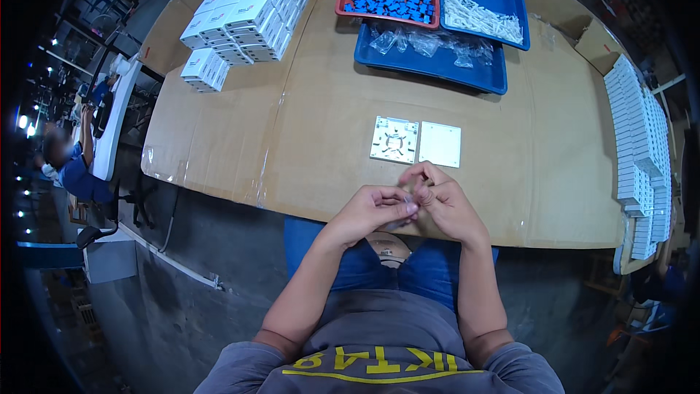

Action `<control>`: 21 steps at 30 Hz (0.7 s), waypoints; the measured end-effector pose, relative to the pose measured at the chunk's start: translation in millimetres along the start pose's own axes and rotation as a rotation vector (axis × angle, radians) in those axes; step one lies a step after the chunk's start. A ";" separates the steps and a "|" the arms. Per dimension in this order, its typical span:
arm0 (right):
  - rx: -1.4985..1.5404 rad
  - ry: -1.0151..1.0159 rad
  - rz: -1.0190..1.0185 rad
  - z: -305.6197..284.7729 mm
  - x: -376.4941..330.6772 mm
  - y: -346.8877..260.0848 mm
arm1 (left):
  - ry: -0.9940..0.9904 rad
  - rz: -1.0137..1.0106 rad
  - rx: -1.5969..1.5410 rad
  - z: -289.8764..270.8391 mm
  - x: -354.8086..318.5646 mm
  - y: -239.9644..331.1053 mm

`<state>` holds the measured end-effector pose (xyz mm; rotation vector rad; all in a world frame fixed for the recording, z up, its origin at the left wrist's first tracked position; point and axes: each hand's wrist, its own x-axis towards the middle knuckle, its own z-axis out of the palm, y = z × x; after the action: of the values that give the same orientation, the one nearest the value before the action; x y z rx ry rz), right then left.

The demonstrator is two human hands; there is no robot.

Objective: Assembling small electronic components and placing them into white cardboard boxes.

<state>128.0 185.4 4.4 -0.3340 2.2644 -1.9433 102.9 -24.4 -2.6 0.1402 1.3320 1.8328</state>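
Observation:
My left hand [373, 213] and my right hand [443, 204] meet at the table's front edge, fingers pinched close together. Between them is what looks like a small clear plastic bag [397, 225], mostly hidden by the fingers. Just beyond my hands, a white square box base [394, 140] lies with its inner side up, showing a round frame of clips and dark slots. Beside it on the right, apart by a narrow gap, lies a flat white square cover [440, 144]. Neither hand touches these two pieces.
On the cardboard-covered table [328, 138], white boxes [244, 14] are stacked at back left. A red tray [437, 0] holds blue parts; a blue tray [521, 0] holds white pieces; a lower blue tray [430, 69] holds clear bags. White units [642, 153] line the right edge. Someone sits far left.

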 end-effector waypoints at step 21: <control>0.048 -0.386 0.252 -14.5 12.5 -20.4 | -0.251 -0.099 -0.465 -8.2 19.8 -41.1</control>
<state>113.9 193.1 27.3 -0.3614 1.9096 -1.6406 108.9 -13.8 -47.3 0.0522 0.7074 1.9170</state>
